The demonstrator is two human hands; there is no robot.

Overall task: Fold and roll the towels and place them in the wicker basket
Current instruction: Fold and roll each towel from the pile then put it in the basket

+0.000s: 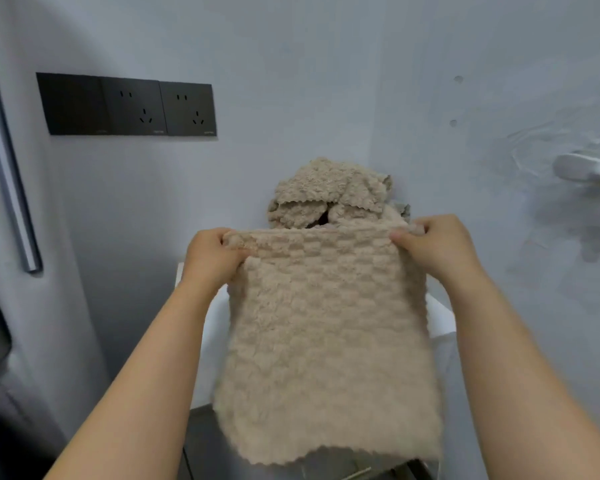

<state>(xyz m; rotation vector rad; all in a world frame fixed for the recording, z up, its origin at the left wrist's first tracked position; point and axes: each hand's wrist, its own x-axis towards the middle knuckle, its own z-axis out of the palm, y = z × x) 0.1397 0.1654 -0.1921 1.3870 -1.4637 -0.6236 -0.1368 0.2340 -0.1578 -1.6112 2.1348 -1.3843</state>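
Towel [326, 341] in left hand [212, 258] and right hand [440, 244], rear heap [329, 188] half-hidden

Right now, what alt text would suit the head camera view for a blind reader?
Two bare hands hold up a beige, fluffy, checker-textured towel by its top corners, left hand and right hand pinching one each. Behind it sits a heap of similar beige towels against a pale wall bearing black wall sockets.

The beige towel [326, 341] is thick, fluffy cloth with a bumpy checked pile and a scalloped hem. The heap of towels [329, 192] behind it has the same nubbly weave. The wall [291, 64] is matt and painted. The socket panel [127, 105] is smooth black plastic, the door handle [7, 161] brushed metal.
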